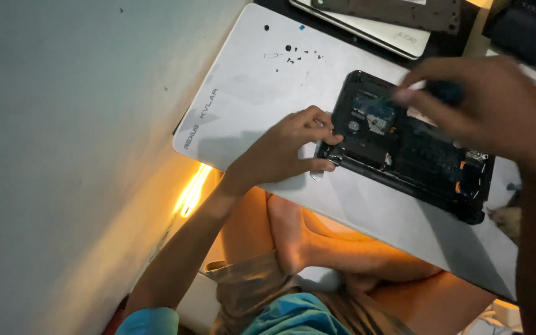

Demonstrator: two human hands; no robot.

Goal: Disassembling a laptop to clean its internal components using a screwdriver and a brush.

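The opened black laptop base (414,149) lies at an angle on the white board (249,93) across your lap, internals facing up: a circuit board and dark ribbed parts. Your left hand (286,149) pinches its near corner, seemingly to steady it, while your right hand (485,102), blurred, grips a dark-handled tool (445,93) above it. Tiny screws (293,54) sit well apart near the board's far edge, likely kept clear of the work.

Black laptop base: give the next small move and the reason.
Probably bring the tool tip down onto the open part of the black laptop base: the right hand holds a dark-handled tool above it, while the left hand steadies the corner.
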